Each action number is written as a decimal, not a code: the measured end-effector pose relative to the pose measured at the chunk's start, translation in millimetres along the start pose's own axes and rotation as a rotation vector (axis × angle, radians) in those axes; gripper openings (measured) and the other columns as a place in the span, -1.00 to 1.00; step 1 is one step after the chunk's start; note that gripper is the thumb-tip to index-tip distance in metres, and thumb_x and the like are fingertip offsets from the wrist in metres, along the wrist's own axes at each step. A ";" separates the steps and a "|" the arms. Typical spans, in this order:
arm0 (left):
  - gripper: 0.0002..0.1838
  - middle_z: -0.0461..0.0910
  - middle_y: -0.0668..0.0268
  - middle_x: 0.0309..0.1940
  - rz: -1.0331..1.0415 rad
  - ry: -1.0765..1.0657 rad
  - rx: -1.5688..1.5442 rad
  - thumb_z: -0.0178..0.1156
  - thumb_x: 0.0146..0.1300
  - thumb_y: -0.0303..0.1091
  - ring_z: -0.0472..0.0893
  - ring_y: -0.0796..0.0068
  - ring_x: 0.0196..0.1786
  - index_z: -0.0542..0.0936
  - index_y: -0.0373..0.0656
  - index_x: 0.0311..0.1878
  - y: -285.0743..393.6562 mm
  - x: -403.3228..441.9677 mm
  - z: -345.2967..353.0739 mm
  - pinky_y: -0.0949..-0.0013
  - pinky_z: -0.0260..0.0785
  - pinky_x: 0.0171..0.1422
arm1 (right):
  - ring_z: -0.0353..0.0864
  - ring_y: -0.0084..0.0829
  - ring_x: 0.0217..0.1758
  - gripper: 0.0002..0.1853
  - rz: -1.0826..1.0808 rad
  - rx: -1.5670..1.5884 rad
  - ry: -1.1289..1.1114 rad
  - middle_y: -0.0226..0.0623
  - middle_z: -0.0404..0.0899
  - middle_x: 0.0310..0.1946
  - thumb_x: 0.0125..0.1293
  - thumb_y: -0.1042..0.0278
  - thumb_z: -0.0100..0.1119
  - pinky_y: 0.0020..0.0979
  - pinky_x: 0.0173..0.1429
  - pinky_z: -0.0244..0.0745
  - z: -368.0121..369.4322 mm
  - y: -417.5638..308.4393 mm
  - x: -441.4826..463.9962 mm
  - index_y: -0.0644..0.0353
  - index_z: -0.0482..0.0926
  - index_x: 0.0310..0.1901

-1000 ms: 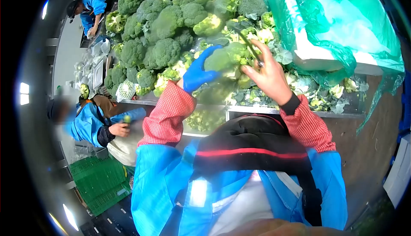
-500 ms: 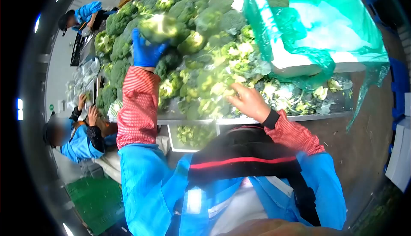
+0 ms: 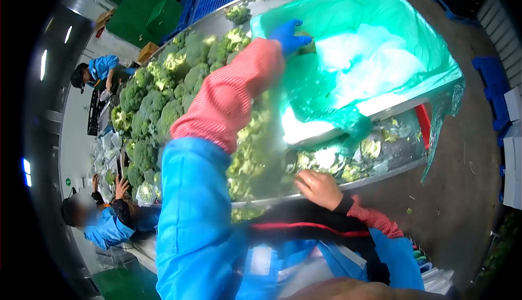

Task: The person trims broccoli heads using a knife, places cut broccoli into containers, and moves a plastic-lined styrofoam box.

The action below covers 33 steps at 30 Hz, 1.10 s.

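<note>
My left hand (image 3: 291,37), in a blue glove, reaches into the near-left part of a box lined with green plastic film (image 3: 375,47). Its fingers are around a broccoli head (image 3: 308,45), mostly hidden behind the glove. Bare and low by the table's front edge, my right hand (image 3: 321,189) has its fingers curled in; whatever it may hold is hidden. Broccoli trimmings (image 3: 247,158) lie left of that hand, partly blurred. A large pile of broccoli heads (image 3: 155,107) covers the table beyond my left sleeve.
Two people in blue jackets, one nearer (image 3: 111,226) and one farther (image 3: 103,69), stand along the left side. A metal table edge (image 3: 380,172) runs in front of me. Blue pallets (image 3: 492,104) stand at right; a lone broccoli head (image 3: 237,14) sits at the back.
My left hand has swung right from the broccoli pile to the lined box. My right hand has drawn back from the trimmings to the table edge. The view has turned.
</note>
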State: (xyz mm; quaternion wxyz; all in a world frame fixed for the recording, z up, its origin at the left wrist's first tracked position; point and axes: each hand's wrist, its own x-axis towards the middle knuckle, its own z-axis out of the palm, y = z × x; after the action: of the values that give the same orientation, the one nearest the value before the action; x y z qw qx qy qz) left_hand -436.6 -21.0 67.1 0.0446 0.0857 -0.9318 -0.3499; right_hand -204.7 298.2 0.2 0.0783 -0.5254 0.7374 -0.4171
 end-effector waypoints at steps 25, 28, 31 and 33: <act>0.02 0.50 0.01 0.09 0.254 0.301 -0.214 0.56 -0.12 -0.17 0.60 0.19 0.05 0.19 -0.22 0.38 56.0 -3.4 -35.4 0.23 0.49 0.18 | 0.66 -0.28 -0.41 -0.88 -0.076 -0.065 -0.025 -0.32 0.61 -0.37 0.21 0.36 0.26 -0.33 -0.34 0.54 -38.1 32.5 -17.9 0.14 0.56 -0.24; -0.13 0.48 0.20 0.14 0.039 0.258 -0.682 0.45 0.10 -0.22 0.58 0.27 0.11 0.16 -0.05 0.42 60.1 -76.2 -75.9 0.16 0.56 0.08 | 0.65 -0.21 -0.42 -0.81 -0.074 -0.014 0.067 -0.25 0.62 -0.41 0.22 0.37 0.27 -0.26 -0.34 0.52 -22.7 14.7 -10.9 0.16 0.54 -0.14; -0.32 0.50 0.29 0.10 0.022 0.253 -0.887 0.25 0.28 -0.29 0.59 0.36 0.06 0.18 0.00 0.41 37.0 -158.5 -97.8 0.18 0.59 0.01 | 0.62 -0.13 -0.46 -0.74 0.118 0.150 0.052 -0.17 0.56 -0.54 0.24 0.33 0.27 -0.23 -0.39 0.46 -8.1 3.8 -9.4 0.14 0.51 -0.06; -0.17 0.50 0.24 0.15 0.004 0.187 -0.919 0.32 0.21 -0.21 0.59 0.31 0.10 0.11 -0.13 0.46 32.4 -217.5 -104.9 0.19 0.55 0.09 | 0.62 -0.13 -0.47 -0.73 0.180 0.216 0.045 -0.17 0.56 -0.51 0.25 0.38 0.24 -0.24 -0.40 0.44 -1.5 -6.4 -5.3 0.20 0.46 -0.05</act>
State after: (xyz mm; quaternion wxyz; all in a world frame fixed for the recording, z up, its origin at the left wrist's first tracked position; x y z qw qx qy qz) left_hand -212.3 -23.1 162.3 0.1624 0.0865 -0.6725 -0.7169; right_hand -198.7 302.8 4.0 0.1549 -0.4365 0.7340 -0.4968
